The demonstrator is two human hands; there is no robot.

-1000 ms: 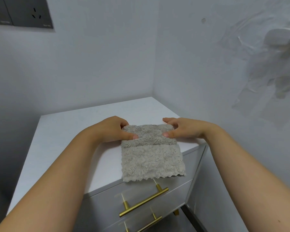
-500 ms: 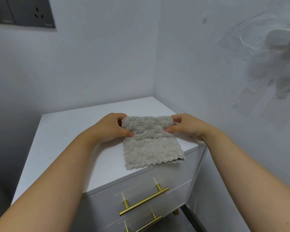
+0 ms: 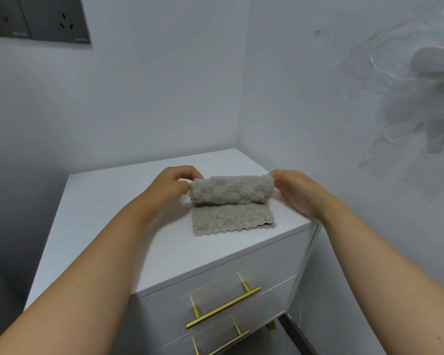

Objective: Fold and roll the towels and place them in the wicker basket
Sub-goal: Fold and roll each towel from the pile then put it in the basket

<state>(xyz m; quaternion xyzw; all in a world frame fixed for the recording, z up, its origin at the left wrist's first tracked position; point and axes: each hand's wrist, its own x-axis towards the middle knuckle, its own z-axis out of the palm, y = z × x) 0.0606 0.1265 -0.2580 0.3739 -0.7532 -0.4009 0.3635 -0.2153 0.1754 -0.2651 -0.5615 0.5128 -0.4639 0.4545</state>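
**Rolling the gray towel toward the front edge**

The left hand (image 3: pixel 173 184) pinches the left end of the roll w/ its fingers curled on it. The right hand (image 3: pixel 290 189) grips the right end the same way. Both hands hold the towel (image 3: pixel 231 203), one on each side.

The towel sits on the white cabinet (image 3: pixel 108 226), near the right edge and a bit back from the front edge. The far part is a fat roll. The near part lies flat, w/ a zigzag hem pointing at the front edge. No basket shows in view.

How to do it well, I think: keep both ends even so the roll stays straight & not cone-shaped. Keep it snug as it turns, so it won't go loose. Roll over the flat bit till the zigzag hem tucks under.

Vs. half a sec ago: the roll is fatter now and the flat part is shorter. The hem was right at the front edge, and now it sits further back on the top. The hands have moved out to the roll's ends.
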